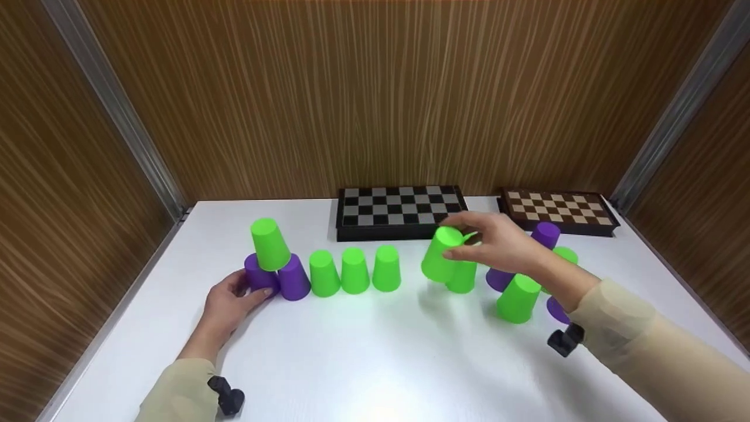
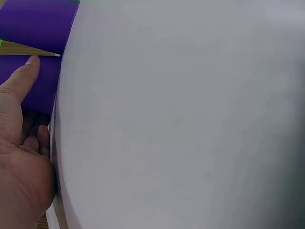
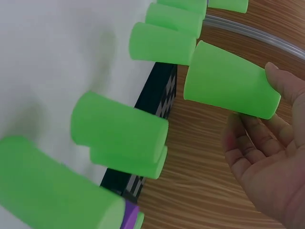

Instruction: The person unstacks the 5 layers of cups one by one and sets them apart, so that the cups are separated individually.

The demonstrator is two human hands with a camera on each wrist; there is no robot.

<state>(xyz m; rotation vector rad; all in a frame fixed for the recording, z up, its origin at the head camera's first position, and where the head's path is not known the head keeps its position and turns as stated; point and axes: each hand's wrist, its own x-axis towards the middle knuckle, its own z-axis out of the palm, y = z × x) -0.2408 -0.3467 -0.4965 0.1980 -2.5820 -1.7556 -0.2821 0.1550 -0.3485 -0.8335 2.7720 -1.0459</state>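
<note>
My left hand holds an upside-down purple cup on the table, thumb on its near side and fingers at its left. Beside it stands a second purple cup. A green cup rests across the tops of both. With thumb and fingers, my right hand pinches a green cup near its narrow end, tilted and raised off the table. In the right wrist view this held cup hangs mouth away from the palm. Another green cup stands just behind it.
Three green cups stand in a row right of the purple pair. More green cups and purple cups cluster at the right, partly behind my forearm. A black-and-grey chessboard and a brown chessboard lie at the back.
</note>
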